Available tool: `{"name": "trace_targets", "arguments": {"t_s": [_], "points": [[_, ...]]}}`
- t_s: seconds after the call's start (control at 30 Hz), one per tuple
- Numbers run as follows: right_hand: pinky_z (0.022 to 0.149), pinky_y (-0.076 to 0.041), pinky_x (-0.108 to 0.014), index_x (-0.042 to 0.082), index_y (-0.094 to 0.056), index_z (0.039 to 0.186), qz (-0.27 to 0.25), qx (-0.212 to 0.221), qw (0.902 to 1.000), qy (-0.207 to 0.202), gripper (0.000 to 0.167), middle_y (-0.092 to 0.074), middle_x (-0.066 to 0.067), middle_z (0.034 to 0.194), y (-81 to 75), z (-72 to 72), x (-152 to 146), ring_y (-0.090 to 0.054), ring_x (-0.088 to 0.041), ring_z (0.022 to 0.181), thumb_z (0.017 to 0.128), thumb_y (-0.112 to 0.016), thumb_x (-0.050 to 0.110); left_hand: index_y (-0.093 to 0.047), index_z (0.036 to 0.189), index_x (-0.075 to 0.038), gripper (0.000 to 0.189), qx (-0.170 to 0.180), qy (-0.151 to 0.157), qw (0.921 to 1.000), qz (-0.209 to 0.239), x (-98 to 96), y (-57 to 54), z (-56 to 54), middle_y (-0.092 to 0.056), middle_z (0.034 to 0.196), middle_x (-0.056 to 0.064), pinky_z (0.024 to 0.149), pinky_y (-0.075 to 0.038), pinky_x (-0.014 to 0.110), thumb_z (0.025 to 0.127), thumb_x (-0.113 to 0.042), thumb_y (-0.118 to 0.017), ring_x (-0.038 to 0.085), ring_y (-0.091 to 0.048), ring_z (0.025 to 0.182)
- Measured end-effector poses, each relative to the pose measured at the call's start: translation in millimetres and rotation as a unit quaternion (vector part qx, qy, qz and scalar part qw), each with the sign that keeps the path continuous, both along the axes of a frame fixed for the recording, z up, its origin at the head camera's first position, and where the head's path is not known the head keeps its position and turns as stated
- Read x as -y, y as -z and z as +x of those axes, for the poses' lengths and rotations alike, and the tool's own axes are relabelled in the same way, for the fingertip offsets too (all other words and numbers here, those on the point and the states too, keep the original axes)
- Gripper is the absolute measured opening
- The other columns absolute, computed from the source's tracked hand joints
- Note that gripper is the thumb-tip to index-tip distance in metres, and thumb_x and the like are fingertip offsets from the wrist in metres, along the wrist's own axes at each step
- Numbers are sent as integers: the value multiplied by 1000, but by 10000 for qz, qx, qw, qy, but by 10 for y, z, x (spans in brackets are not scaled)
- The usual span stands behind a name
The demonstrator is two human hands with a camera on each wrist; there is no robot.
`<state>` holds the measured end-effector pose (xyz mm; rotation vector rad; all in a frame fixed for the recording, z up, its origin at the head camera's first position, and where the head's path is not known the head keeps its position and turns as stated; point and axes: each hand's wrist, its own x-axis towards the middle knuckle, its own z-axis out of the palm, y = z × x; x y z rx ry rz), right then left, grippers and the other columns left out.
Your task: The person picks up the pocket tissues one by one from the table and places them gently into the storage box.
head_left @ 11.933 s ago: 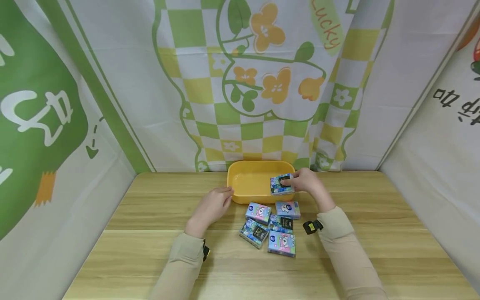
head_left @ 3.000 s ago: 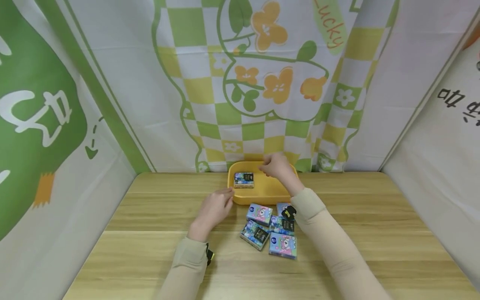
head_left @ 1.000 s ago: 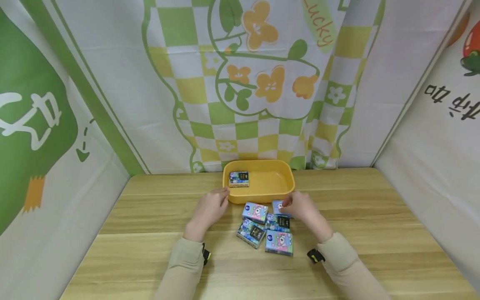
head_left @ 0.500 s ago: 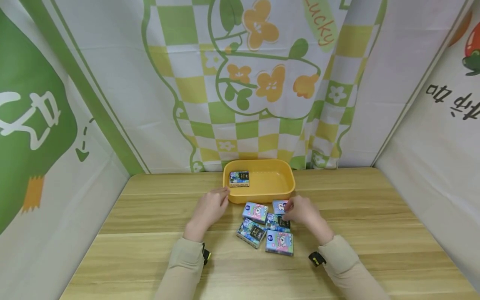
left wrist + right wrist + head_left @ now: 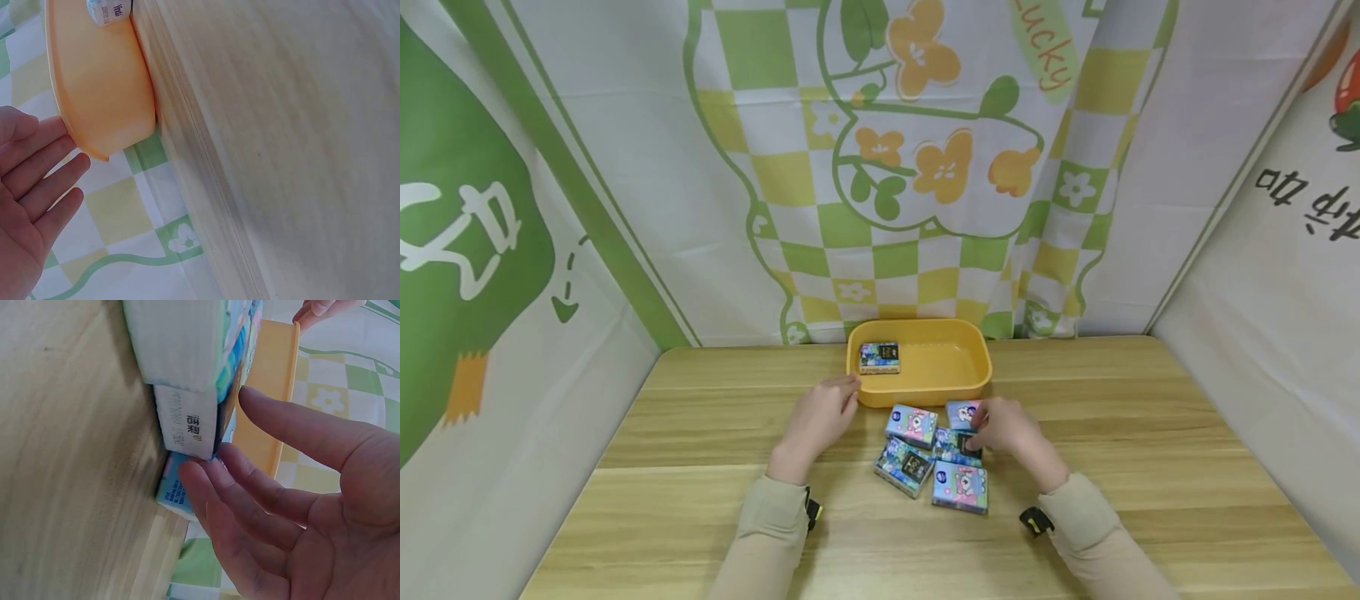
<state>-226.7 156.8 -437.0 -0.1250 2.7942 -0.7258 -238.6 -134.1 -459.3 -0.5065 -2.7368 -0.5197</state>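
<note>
My left hand (image 5: 820, 414) rests its fingertips at the front left corner of a yellow plastic tray (image 5: 925, 397); its fingers look fairly straight in the left wrist view. A blue floral tissue pack (image 5: 872, 360) with a black label lies inside, at the tray's left. Just in front of the tray, my right hand (image 5: 1009, 429) has its thumb and fingertips about the right end of another blue floral tissue pack (image 5: 947, 446). The right wrist view shows the fingertips at that pack's white end (image 5: 187, 422). Partly behind the fingers is a cartoon tissue pack (image 5: 961, 412).
Around it lie a second cartoon tissue pack (image 5: 912, 423), a floral one (image 5: 903, 467) and a third cartoon one (image 5: 960, 486), nearly touching each other. The wooden table (image 5: 700, 467) ends at a patterned curtain (image 5: 887, 250) behind the tray.
The floral pack held over the tray earlier now lies at its left. My right hand has come back from the tray, then slid from the cartoon pack to the floral one. The left hand stays.
</note>
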Motion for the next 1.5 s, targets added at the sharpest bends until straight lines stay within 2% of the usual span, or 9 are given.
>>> {"name": "trace_targets", "arguments": {"t_s": [0.17,0.4,0.67,1.17,1.33,1.5], "points": [[59,-47,-29,9,-68,88,184,104,9998,0,29,-66,-5,84,21,2,-4,-57,-18,73,67,-84,22,-69,113,-6,26,-28,2,10000,34,-3,0,5,-63,125,8,100,-49,40,92,-14,-56,26,-61,115],[56,-46,-28,8,-71,84,367,65,9992,-137,29,-65,-3,79,66,9,-15,-55,-17,68,67,-85,28,-69,112,-5,26,-47,50,10000,63,-2,2,1,-64,124,10,100,-49,40,92,-13,-56,27,-61,114],[57,-47,-27,5,-71,85,370,114,9992,-138,32,-65,-4,79,97,-9,-16,-55,-17,69,67,-84,28,-70,112,-5,26,-98,61,9999,17,0,-2,4,-64,124,9,99,-50,40,91,-13,-56,27,-62,114],[50,-43,-23,2,-66,84,88,464,9989,48,31,-60,-6,73,88,1,0,-54,-16,61,70,-83,24,-70,112,-6,25,-93,53,9999,1,2,-12,5,-64,124,9,100,-49,39,92,-13,-56,26,-62,114],[48,-40,-21,5,-63,71,72,478,9988,105,28,-56,-2,63,103,4,4,-49,-13,55,69,-84,23,-69,112,-6,26,-89,77,9999,-4,2,-9,13,-64,124,9,99,-50,40,91,-13,-56,27,-62,114],[45,-32,-20,10,-55,58,-7,382,9992,126,33,-48,2,54,115,7,13,-40,-11,51,68,-84,23,-69,113,-5,26,-77,82,9999,12,3,-8,14,-63,125,10,100,-49,40,92,-13,-56,27,-62,114]]}}
